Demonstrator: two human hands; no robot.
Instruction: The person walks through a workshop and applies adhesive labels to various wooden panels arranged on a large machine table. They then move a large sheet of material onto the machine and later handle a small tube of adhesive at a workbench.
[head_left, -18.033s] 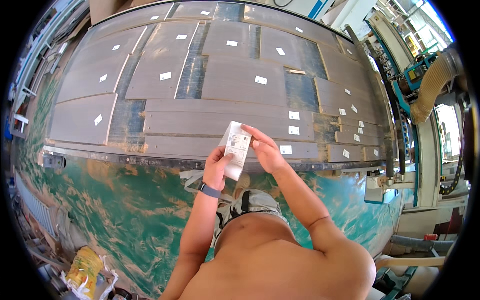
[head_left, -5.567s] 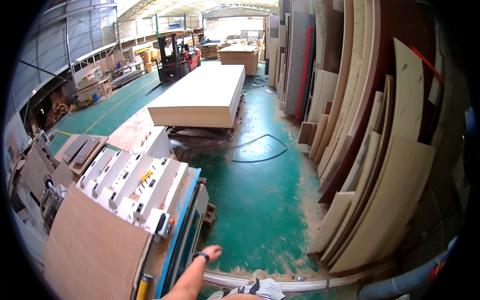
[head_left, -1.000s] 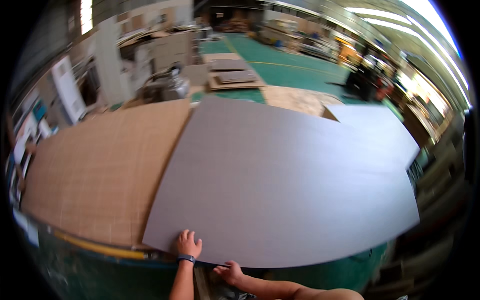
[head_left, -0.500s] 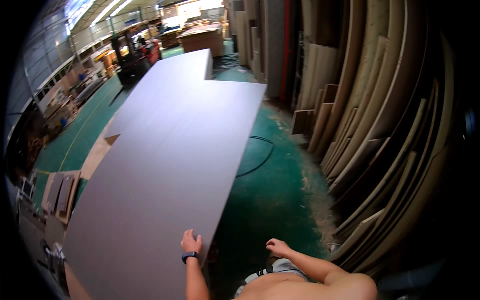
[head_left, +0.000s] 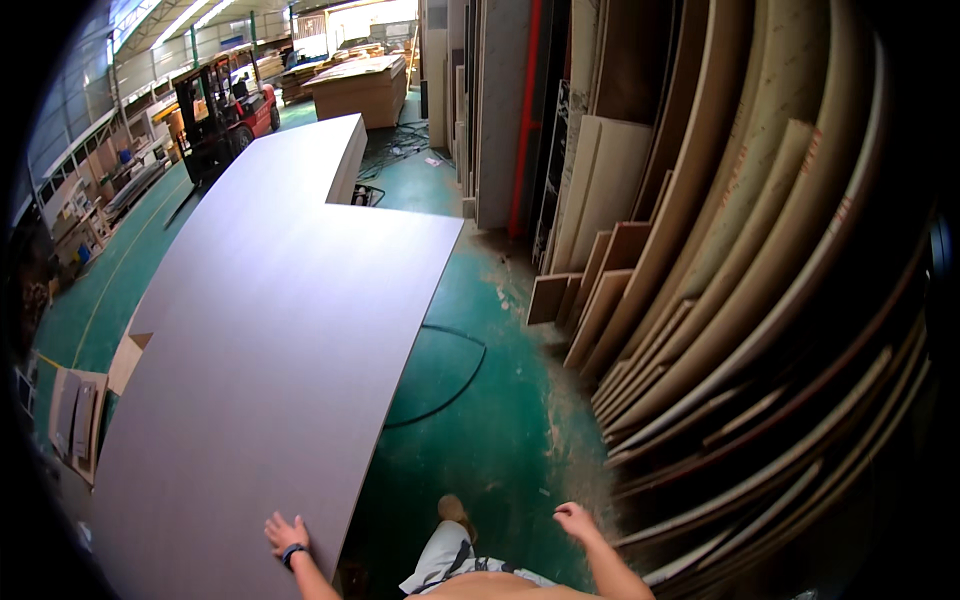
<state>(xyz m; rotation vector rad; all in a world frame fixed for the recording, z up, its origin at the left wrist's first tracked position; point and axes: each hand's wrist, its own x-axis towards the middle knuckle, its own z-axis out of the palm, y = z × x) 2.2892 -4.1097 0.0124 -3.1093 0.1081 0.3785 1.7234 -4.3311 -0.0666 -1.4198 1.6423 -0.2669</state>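
Note:
A long, pale grey board (head_left: 270,330) stretches away from me on the left, its far part stepping back in a narrower section. My left hand (head_left: 287,535), with a dark watch (head_left: 292,551) on the wrist, lies on the board's near right part with its fingers spread. Nothing is held in it. Out to the right, over the floor, my right hand (head_left: 575,521) hangs in the air with the fingers curled inward. Nothing shows in its grip. It touches neither the grey board nor the leaning sheets.
Many sheets and panels (head_left: 720,230) lean upright along the right side. A black cable (head_left: 470,385) curves over the green floor (head_left: 500,440) beside the board. Far left stands a red forklift (head_left: 235,105); a stack of boards (head_left: 358,90) is at the back.
The view has swung right, so the board sits farther left. My left hand remains on the board with fingers more spread; my right hand has moved outward. One foot now shows ahead.

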